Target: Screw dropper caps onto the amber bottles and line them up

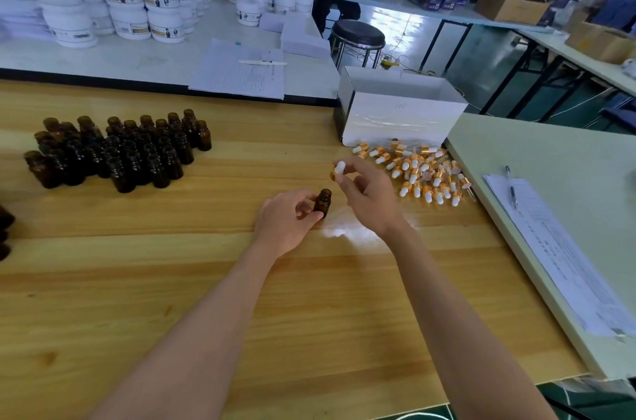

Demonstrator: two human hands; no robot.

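amber bottle [323, 203] upright on table [309, 282], mouth up, your left hand [287, 223] gripping its body | dropper cap [339, 169] pinched in your right hand [366, 195], just up-right of the mouth, tilted, not seated | likely next: bring cap plumb over neck | spare caps [423, 171] beyond right hand; open bottles [117, 151] well left of left hand

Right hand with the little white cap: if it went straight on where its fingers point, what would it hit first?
Probably nothing soon. The right hand, pinching a dropper cap, points up-left over the wooden table, passing right of the amber bottles; the sheets of paper beyond come first, though depth is unclear.
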